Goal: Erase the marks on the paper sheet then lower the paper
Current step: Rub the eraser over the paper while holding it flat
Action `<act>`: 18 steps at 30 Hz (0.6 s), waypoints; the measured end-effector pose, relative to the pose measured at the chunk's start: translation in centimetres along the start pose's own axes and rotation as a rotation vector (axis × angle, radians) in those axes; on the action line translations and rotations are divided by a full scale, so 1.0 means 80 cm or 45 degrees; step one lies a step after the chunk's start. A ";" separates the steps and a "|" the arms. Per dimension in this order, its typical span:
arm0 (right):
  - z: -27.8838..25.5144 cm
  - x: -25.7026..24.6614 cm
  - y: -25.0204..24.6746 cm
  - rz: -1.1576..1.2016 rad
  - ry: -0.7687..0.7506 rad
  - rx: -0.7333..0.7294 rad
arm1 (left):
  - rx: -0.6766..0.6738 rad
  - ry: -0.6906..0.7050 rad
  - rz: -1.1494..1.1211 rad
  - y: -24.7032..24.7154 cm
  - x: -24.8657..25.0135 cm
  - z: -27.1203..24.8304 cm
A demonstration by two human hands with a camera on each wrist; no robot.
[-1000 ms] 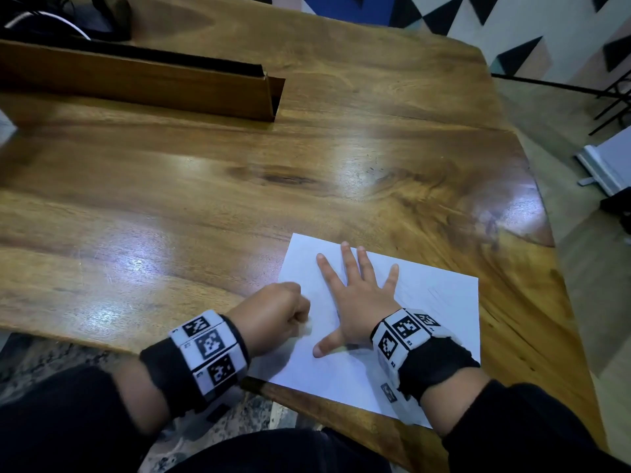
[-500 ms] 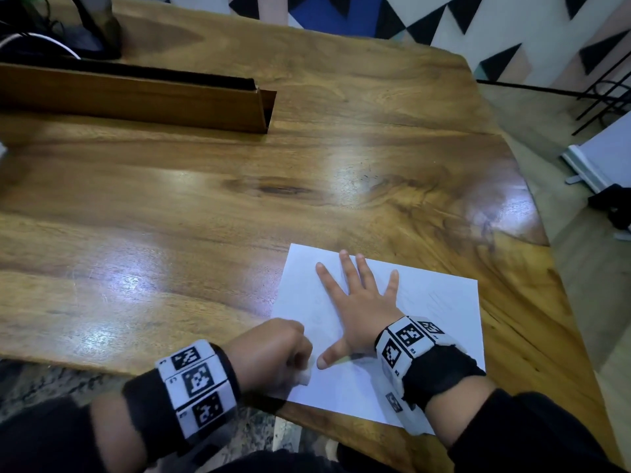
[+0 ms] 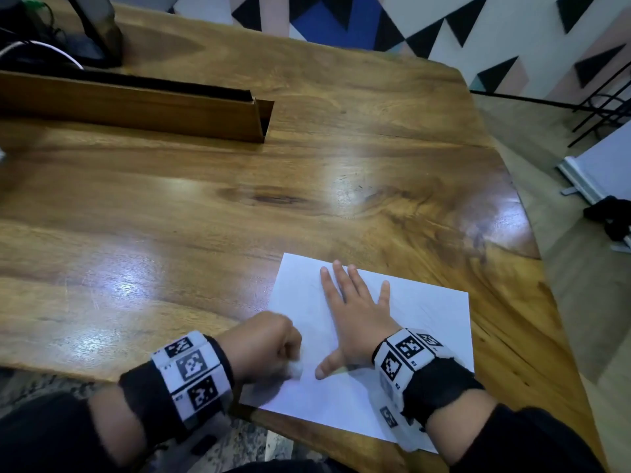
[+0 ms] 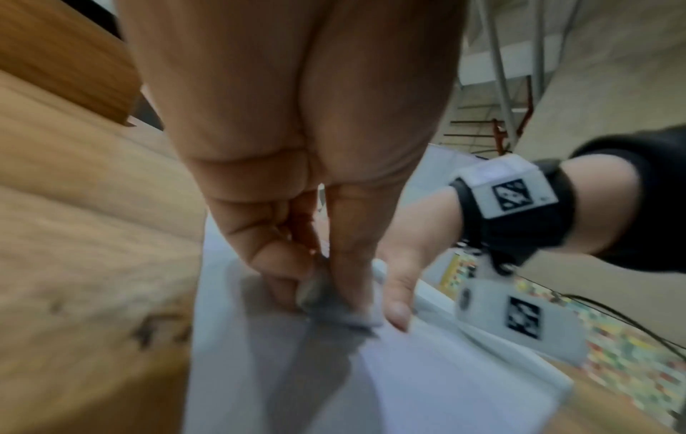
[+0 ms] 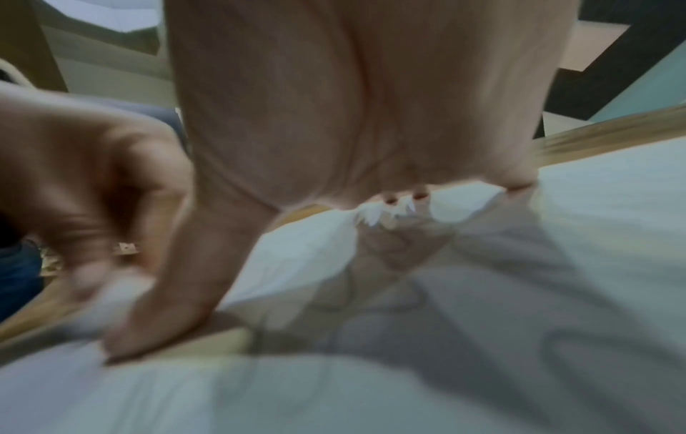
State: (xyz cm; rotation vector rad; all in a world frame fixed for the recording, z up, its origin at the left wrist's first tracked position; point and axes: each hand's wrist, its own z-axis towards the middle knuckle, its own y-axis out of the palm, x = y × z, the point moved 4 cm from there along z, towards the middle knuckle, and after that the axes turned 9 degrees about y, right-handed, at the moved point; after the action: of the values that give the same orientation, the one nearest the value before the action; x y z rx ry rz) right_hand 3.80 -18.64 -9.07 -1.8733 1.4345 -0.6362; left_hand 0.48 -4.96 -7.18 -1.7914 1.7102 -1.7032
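1. At the near right corner of the glossy brown wooden tabletop (image 3: 205, 206) lies the white rectangular paper sheet (image 3: 426, 319), flat, its near edge at the tabletop's near edge.
2. The right hand (image 3: 355, 315) rests flat on the sheet, fingers straight and spread.
3. The left hand (image 3: 259, 346) is curled, pinching a small white eraser (image 3: 295, 368) against the sheet's left part, just beside the right thumb.
4. A long wooden channel (image 3: 136, 110) lies near the far left edge.
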 end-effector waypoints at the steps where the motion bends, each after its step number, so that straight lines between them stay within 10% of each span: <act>1: 0.001 0.004 -0.001 0.043 0.006 0.024 | 0.080 -0.056 -0.043 -0.012 -0.005 0.006; 8: 0.000 0.008 -0.004 0.144 0.021 0.116 | 0.448 -0.195 -0.021 -0.077 -0.010 0.072; 18: 0.001 0.008 -0.003 0.126 -0.011 0.102 | 0.141 -0.205 0.057 -0.067 -0.014 0.082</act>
State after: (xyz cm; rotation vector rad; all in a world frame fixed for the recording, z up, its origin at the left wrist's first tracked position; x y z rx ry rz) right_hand 4.21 -19.23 -8.99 -1.7299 1.4648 -0.6272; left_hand 8.89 -5.93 -6.30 -1.7742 1.5486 -1.5568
